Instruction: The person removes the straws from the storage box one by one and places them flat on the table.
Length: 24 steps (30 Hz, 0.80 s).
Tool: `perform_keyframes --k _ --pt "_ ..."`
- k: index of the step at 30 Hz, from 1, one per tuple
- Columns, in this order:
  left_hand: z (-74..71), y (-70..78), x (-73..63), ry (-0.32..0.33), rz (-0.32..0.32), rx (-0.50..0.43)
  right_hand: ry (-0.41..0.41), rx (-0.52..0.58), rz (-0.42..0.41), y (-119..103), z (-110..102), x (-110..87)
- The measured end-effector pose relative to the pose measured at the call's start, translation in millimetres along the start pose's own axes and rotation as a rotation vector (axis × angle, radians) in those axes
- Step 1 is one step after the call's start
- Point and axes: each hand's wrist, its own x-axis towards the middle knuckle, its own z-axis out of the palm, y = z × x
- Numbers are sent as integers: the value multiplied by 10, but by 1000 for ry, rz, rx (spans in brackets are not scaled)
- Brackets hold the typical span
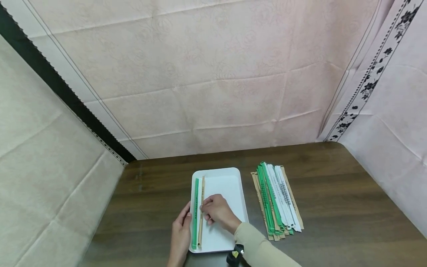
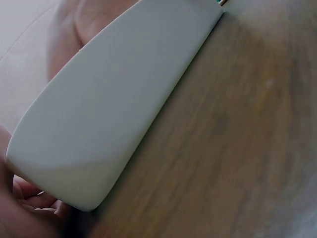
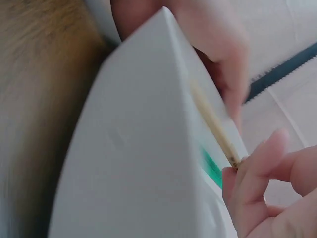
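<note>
A white tray (image 1: 221, 230) lies on the table, its outer wall filling much of the left wrist view. Near its left side, a narrow green strip (image 1: 195, 218) and a slim brown strip (image 1: 201, 231) run lengthwise, roughly parallel. My right hand (image 1: 218, 211) pinches the brown strip between thumb and fingers; in the right wrist view the fingertips (image 3: 230, 178) meet at its end. At the tray's left edge, my left hand (image 1: 180, 233) holds the rim, thumb toward the strips and fingers along the outside.
To the right of the tray, a pile of long green, white and brown strips (image 1: 278, 202) with printing lies fanned on the wooden table (image 1: 150, 215). Pale cloth walls (image 1: 213, 92) rise behind and on both sides of the table.
</note>
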Motion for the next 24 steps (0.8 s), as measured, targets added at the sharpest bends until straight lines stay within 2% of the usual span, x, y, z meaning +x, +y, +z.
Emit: perform_keyframes --k 6,14,18,24 --pt "22 11 8 11 -7 9 10 4 4 -9 -438 -93" --pt "14 4 22 21 -65 66 99 6 7 -16 -1077 -177" --pt "13 1 18 8 -90 71 148 -72 -18 43 -1381 -225" --pt "19 17 30 5 -86 80 225 -230 -24 180 -1805 -278"
